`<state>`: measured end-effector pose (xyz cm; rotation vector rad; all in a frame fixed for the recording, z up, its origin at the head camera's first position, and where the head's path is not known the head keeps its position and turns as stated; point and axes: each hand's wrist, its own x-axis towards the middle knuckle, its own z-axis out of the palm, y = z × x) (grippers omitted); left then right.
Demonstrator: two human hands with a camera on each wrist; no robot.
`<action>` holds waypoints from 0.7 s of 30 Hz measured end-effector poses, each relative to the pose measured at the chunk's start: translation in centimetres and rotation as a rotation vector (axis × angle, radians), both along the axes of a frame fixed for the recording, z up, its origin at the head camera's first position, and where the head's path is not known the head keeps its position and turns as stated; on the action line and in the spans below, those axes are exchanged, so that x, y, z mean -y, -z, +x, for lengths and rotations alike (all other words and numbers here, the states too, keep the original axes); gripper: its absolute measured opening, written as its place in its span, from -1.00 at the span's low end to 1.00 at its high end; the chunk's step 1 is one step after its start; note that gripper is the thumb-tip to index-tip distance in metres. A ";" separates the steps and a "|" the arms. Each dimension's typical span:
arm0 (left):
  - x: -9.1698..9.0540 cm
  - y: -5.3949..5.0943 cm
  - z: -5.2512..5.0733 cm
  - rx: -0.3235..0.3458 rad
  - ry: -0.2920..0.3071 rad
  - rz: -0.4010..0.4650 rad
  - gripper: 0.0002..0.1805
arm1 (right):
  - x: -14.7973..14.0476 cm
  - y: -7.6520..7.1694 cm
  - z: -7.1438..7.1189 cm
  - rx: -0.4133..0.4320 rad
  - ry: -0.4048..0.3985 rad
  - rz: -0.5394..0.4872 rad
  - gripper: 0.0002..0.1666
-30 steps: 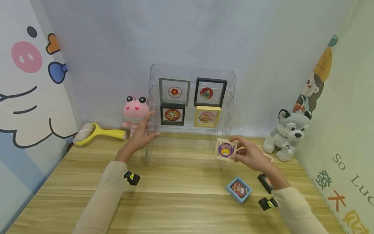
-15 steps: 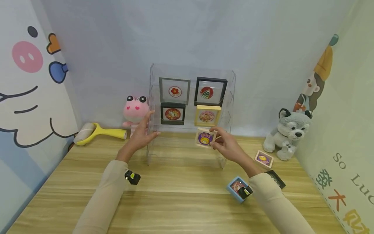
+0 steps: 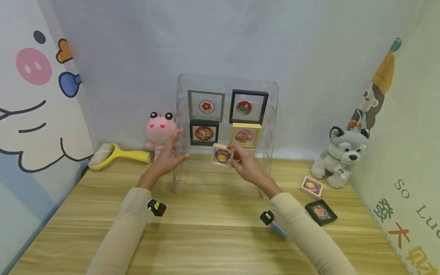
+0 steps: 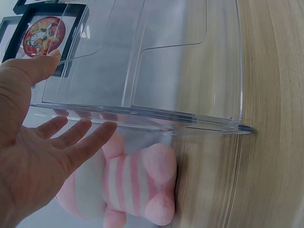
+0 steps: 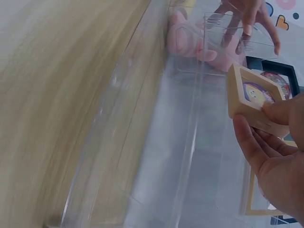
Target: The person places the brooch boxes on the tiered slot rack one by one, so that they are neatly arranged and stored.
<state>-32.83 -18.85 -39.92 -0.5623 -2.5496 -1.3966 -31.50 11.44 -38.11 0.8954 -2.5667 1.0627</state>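
Between its thumb and fingers my right hand (image 3: 248,165) pinches a small light-wood frame (image 3: 221,154) with a purple round bear picture, held in front of the clear tiered rack (image 3: 220,185). In the right wrist view the frame (image 5: 237,90) is tilted, with the thumb on its front. My left hand (image 3: 165,158) touches the rack's left side, fingers straight along the outside and thumb in front, as the left wrist view of the hand (image 4: 47,147) shows. On the rack stand a grey frame (image 3: 206,116), two black frames (image 3: 204,133) (image 3: 248,114) and a yellow frame (image 3: 245,135).
A pink plush (image 3: 160,128) stands left of the rack, beside a yellow-handled lint roller (image 3: 118,154). To the right are a grey plush dog (image 3: 342,154), a wooden frame (image 3: 311,186) and a black frame (image 3: 321,212). My right forearm partly covers a blue frame (image 3: 279,230).
My right hand has carried the wooden frame left, and slightly up, from the rack's right end to its middle. The left hand has stayed at the rack's side.
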 end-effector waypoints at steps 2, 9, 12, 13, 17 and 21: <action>0.0 0.0 0.0 0.001 -0.003 -0.002 -0.10 | 0.4 0.2 -0.3 -0.020 0.000 -0.005 -0.57; 0.0 0.0 0.0 -0.011 -0.011 -0.008 -0.10 | 2.0 0.3 -1.1 -0.075 -0.020 0.039 -0.59; -0.1 0.1 -0.1 -0.022 -0.007 -0.002 -0.09 | 2.6 0.2 -1.3 -0.096 -0.037 0.071 -0.60; -0.1 0.1 -0.1 -0.025 -0.007 0.001 -0.09 | 2.8 0.2 -1.3 -0.101 -0.042 0.079 -0.60; -0.1 0.2 -0.2 -0.041 -0.006 0.012 -0.09 | 3.5 0.2 -1.3 -0.125 -0.052 0.097 -0.61; 0.1 0.4 -0.2 -0.039 -0.004 0.012 -0.08 | 4.2 0.6 -1.4 -0.173 -0.050 0.111 -0.63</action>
